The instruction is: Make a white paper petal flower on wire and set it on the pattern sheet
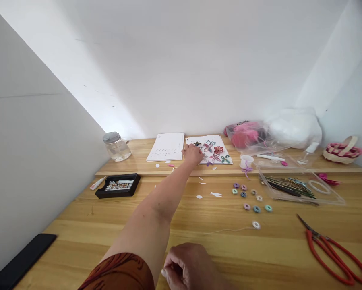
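My left hand [193,154] is stretched far forward, its wrist over the shelf edge. Its bent fingers reach down at the left side of a white sheet [226,141] that bears several wire-edged flowers [216,157] in pink, green and red. The fingers look closed; what they grip is hidden behind the hand. Close to me, my right hand [193,266] rests low over the table with curled fingers; I cannot make out anything in it. A pale thread trails left from a white bobbin [256,225] in front of it. White petal-shaped cutouts [199,197] lie under the left forearm's far side.
Another white sheet [165,146], a lidded jar [116,147] and bagged pink material [244,135] stand on the raised shelf. A black bead tray [135,186] lies left. Several coloured bobbins [243,194], a clear tool box [328,197] and red-handled scissors [332,251] lie right.
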A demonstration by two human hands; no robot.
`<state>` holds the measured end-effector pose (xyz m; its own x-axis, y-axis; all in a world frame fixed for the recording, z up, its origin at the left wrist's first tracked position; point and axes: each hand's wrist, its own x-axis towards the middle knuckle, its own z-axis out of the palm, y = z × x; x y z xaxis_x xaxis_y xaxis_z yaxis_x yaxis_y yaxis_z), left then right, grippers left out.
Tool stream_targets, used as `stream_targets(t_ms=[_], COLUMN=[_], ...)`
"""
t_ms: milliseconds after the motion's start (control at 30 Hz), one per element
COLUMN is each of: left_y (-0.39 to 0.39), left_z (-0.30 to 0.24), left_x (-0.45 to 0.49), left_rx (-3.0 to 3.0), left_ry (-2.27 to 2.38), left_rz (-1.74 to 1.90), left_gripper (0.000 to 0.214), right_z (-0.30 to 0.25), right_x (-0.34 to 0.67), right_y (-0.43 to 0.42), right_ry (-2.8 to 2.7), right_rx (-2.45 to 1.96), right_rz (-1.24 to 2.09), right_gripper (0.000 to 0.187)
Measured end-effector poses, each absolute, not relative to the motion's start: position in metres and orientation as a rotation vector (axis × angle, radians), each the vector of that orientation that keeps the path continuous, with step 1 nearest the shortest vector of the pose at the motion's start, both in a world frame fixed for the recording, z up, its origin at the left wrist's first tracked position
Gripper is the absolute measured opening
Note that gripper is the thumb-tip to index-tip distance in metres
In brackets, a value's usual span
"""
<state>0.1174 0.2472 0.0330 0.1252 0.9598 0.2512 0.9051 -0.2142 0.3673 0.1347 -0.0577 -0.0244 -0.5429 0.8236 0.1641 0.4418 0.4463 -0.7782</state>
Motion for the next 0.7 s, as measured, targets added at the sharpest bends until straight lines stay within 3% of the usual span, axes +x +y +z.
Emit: stream_targets(t_ms=[267,400,700], left_y=[0.250,0.258,0.317], left_z=[0.026,0.031,0.040], left_x=[0.113,0.106,0.086], left_rx=[2.252,2.219,2.036], left_ry=[1.861,1.862,1.947], left_rz=[0.729,0.781,0.691], left_gripper=[0.012,0.022,0.027], right_z=[-0.031,-0.031,-0.042], right_x=[0.134,0.135,0.127], right_y=[-0.056,-0.055,-0.051], right_ry=[-2.149,-2.178,-2.279], right_rx=[-1.053,-1.067,-1.152], right_rz=[1.004,1.022,1.065], right_gripper=[0.005,0.006,0.009])
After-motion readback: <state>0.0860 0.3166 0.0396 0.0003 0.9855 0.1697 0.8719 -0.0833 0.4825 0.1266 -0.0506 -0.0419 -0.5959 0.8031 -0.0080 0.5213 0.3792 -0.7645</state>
